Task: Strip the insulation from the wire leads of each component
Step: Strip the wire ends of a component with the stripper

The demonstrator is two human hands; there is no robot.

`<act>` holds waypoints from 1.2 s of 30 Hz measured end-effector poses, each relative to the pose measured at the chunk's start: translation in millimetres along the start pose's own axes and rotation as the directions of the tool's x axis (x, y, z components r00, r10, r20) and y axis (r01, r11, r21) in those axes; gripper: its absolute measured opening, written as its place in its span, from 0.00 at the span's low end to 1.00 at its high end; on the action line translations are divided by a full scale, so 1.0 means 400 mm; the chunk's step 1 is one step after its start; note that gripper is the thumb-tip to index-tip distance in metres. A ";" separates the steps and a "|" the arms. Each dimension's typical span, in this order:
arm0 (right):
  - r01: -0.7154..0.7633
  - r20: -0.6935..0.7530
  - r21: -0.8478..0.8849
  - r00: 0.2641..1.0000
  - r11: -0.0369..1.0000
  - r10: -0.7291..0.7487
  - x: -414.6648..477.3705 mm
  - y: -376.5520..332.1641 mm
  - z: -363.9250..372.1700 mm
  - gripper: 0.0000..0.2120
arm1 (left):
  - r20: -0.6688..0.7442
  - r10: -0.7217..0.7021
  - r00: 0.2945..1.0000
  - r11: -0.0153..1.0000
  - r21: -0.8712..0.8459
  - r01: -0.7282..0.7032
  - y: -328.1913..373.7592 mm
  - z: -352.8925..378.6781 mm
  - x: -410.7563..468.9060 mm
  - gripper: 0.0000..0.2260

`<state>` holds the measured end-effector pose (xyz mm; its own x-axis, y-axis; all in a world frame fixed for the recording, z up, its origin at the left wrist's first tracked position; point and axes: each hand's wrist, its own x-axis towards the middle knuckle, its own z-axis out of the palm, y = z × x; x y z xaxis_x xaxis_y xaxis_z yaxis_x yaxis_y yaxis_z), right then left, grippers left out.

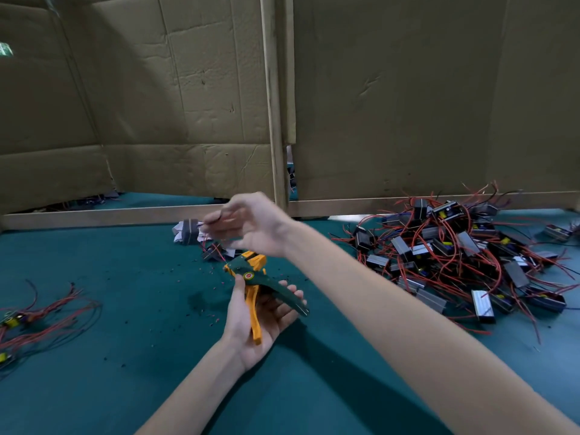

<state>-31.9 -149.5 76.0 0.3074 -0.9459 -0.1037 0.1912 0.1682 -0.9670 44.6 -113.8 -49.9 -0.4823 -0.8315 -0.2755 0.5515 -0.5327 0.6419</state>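
My left hand (262,312) lies palm up above the green mat and holds a green and orange wire stripper (262,279), fingers curled round its handles, jaws pointing away from me. My right hand (248,224) hovers beyond the stripper, blurred. It pinches the thin wire leads of a small dark component (190,231) that hangs at its fingertips, left of the hand and above the mat. A second component (213,251) with red wires lies just beyond the stripper's jaws.
A big heap of components with red and black wires (458,255) covers the right of the green mat (125,293). A smaller bunch of wired parts (37,312) lies at the left edge. Cardboard walls (188,105) on a wooden frame close off the back. Insulation scraps dot the mat.
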 end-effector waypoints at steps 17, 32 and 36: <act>0.416 -0.309 -0.276 0.815 0.867 -0.490 -0.329 0.103 -0.271 0.19 | 0.037 0.009 0.999 0.997 -0.079 -0.006 0.002 -0.008 0.012 0.34; 0.163 -0.314 -0.473 0.887 0.866 -0.339 -0.310 0.196 -0.275 0.13 | 0.098 0.027 0.995 0.993 0.113 -0.038 0.001 -0.002 0.000 0.35; 0.166 -0.338 -0.400 0.887 0.901 -0.314 -0.317 0.178 -0.257 0.16 | 0.219 -0.059 0.974 0.972 0.233 0.007 -0.003 0.011 -0.022 0.35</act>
<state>-153.2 -46.2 -3.7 -0.1024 -0.9858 0.1330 -0.1497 -0.1169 -0.9818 45.2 -105.0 -44.9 -0.6511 -0.7440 -0.1499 0.3744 -0.4866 0.7893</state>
